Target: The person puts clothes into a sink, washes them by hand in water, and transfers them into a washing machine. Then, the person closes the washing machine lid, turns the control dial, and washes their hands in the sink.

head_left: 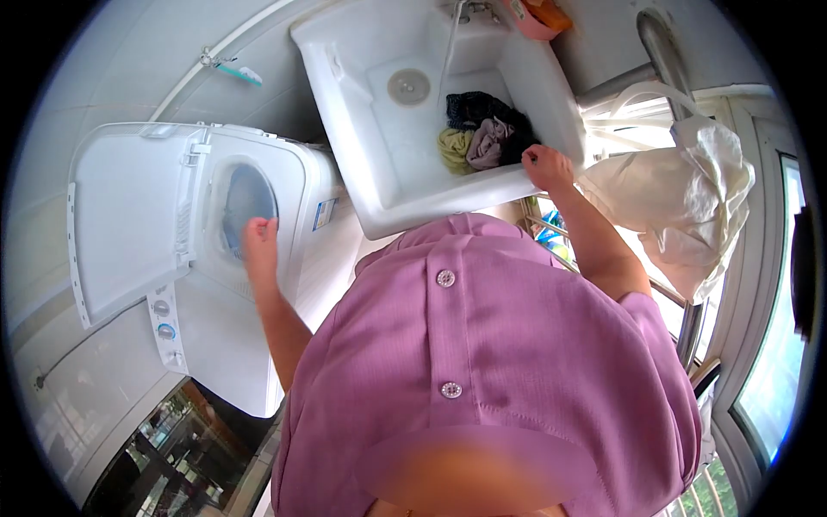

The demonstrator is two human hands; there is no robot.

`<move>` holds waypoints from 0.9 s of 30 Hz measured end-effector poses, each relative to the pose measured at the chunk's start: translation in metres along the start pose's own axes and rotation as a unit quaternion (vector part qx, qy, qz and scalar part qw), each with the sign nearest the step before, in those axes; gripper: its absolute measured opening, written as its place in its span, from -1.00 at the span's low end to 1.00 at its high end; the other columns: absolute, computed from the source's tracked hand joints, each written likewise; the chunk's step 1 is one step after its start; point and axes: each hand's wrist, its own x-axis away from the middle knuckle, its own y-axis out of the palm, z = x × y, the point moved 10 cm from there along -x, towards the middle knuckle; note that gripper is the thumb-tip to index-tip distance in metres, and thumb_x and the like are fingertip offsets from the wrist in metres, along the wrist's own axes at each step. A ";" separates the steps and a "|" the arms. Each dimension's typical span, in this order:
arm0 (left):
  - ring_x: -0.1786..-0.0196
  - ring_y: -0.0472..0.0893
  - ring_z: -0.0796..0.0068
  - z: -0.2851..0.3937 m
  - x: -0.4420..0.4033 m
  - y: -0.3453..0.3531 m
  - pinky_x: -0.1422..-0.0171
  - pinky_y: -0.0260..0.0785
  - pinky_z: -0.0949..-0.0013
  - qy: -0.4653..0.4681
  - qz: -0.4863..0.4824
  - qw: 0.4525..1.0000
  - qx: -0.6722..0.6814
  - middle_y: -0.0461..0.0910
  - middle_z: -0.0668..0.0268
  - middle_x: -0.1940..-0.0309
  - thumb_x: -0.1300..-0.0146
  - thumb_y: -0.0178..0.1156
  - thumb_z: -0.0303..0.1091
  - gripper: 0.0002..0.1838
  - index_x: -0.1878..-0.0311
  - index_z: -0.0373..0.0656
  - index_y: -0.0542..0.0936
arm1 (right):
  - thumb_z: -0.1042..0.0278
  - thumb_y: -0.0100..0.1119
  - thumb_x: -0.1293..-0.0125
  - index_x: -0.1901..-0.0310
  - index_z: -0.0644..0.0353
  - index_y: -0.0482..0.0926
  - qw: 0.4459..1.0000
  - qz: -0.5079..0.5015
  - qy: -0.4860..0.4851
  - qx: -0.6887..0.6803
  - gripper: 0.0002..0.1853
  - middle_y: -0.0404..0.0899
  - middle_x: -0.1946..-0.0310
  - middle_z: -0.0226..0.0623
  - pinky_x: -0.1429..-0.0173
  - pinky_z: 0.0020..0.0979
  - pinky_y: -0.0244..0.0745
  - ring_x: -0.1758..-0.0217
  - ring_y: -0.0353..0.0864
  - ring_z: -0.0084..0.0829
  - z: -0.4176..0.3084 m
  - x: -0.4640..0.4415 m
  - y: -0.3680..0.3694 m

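My left hand [261, 243] hovers over the round tub opening [247, 202] of a white washing machine [220, 336]. Its fingers are curled in, and nothing shows in them. At the near right rim of a white sink [379, 207] is my right hand [549, 167], closed into a loose fist. Whatever it may hold is hidden. Beside it, in the sink, lies a heap of clothes: a black garment [514, 142], a dark patterned cloth [469, 109], a mauve cloth [488, 143] and a yellow-green cloth [453, 150].
The washer's lid [129, 220] stands raised on the left. A faucet [469, 10] and a pink basket [532, 21] sit at the sink's far edge. On the right hangs a white bag [680, 189] by a metal pipe [663, 60]. A toothbrush [241, 75] rests on a wall pipe.
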 end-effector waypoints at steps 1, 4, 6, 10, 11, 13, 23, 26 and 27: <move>0.32 0.50 0.30 0.004 -0.003 -0.019 0.20 0.35 0.25 -0.016 0.002 1.000 -0.007 0.52 0.20 0.37 -0.19 0.29 -0.12 -0.68 0.21 -0.19 0.55 | 0.06 0.06 -0.19 0.28 -0.03 0.67 1.000 0.001 0.001 0.004 -0.74 0.66 0.28 -0.23 0.07 -0.12 0.53 0.16 0.64 -0.10 0.001 0.000 0.000; 0.41 0.42 0.55 0.000 -0.020 -0.081 0.28 0.33 0.43 -0.017 0.028 0.999 0.039 0.46 0.38 0.43 -0.18 0.33 -0.12 -0.66 0.16 -0.19 0.55 | 0.06 0.07 -0.19 0.28 -0.03 0.67 1.000 0.014 -0.005 -0.008 -0.74 0.67 0.28 -0.23 0.06 -0.12 0.52 0.16 0.64 -0.11 -0.002 0.001 -0.002; 0.38 0.37 0.65 0.004 -0.033 -0.114 0.25 0.31 0.53 -0.011 0.037 0.996 0.083 0.43 0.45 0.42 -0.18 0.34 -0.16 -0.67 0.14 -0.18 0.54 | 0.06 0.07 -0.19 0.27 -0.04 0.67 1.000 0.004 0.002 -0.010 -0.74 0.67 0.28 -0.23 0.06 -0.12 0.52 0.15 0.64 -0.11 -0.003 0.002 -0.003; 0.34 0.39 0.64 0.004 -0.060 -0.154 0.22 0.31 0.53 0.016 0.020 0.998 0.064 0.49 0.44 0.37 -0.19 0.32 -0.20 -0.70 0.13 -0.17 0.54 | 0.06 0.07 -0.18 0.27 -0.04 0.67 1.000 -0.005 0.020 -0.001 -0.74 0.66 0.27 -0.25 0.04 -0.12 0.52 0.14 0.63 -0.11 0.002 0.000 0.000; 0.32 0.39 0.65 0.003 -0.066 -0.160 0.21 0.31 0.53 0.031 0.011 0.999 0.037 0.50 0.44 0.35 -0.20 0.32 -0.20 -0.71 0.13 -0.17 0.54 | 0.06 0.07 -0.18 0.27 -0.04 0.67 1.000 -0.004 0.020 0.000 -0.74 0.66 0.27 -0.25 0.04 -0.12 0.52 0.14 0.63 -0.11 0.003 0.000 -0.001; 0.30 0.39 0.67 -0.013 -0.080 -0.179 0.19 0.29 0.55 0.024 0.045 0.998 0.032 0.50 0.45 0.35 -0.22 0.30 -0.21 -0.73 0.13 -0.16 0.55 | 0.06 0.08 -0.17 0.27 -0.05 0.67 1.000 0.002 0.010 -0.002 -0.75 0.66 0.27 -0.24 0.04 -0.13 0.51 0.14 0.63 -0.11 0.000 0.001 -0.003; 0.14 0.58 0.20 0.017 -0.111 -0.241 0.10 0.45 0.18 -0.034 0.273 0.883 -0.379 0.61 0.22 0.18 -0.25 0.13 0.11 -0.57 0.07 -0.02 0.66 | 0.05 0.07 -0.18 0.27 -0.05 0.67 1.000 -0.008 0.017 -0.002 -0.74 0.66 0.26 -0.23 0.02 -0.12 0.52 0.13 0.63 -0.11 0.001 0.001 -0.001; 0.09 0.59 0.20 -0.001 -0.124 -0.244 0.06 0.45 0.16 -0.073 0.261 0.900 -0.341 0.61 0.20 0.15 -0.27 0.09 0.10 -0.57 0.02 -0.02 0.62 | 0.05 0.06 -0.18 0.27 -0.06 0.67 1.000 -0.009 0.014 0.005 -0.74 0.66 0.26 -0.23 0.02 -0.12 0.52 0.14 0.63 -0.10 0.002 -0.001 0.000; 0.08 0.59 0.20 -0.009 -0.128 -0.247 0.05 0.45 0.16 -0.079 0.269 0.905 -0.321 0.60 0.19 0.14 -0.28 0.09 0.07 -0.57 -0.01 -0.03 0.60 | 0.04 0.06 -0.18 0.27 -0.05 0.67 1.000 -0.011 0.014 0.002 -0.74 0.66 0.26 -0.23 0.03 -0.11 0.52 0.14 0.63 -0.10 0.003 -0.001 0.001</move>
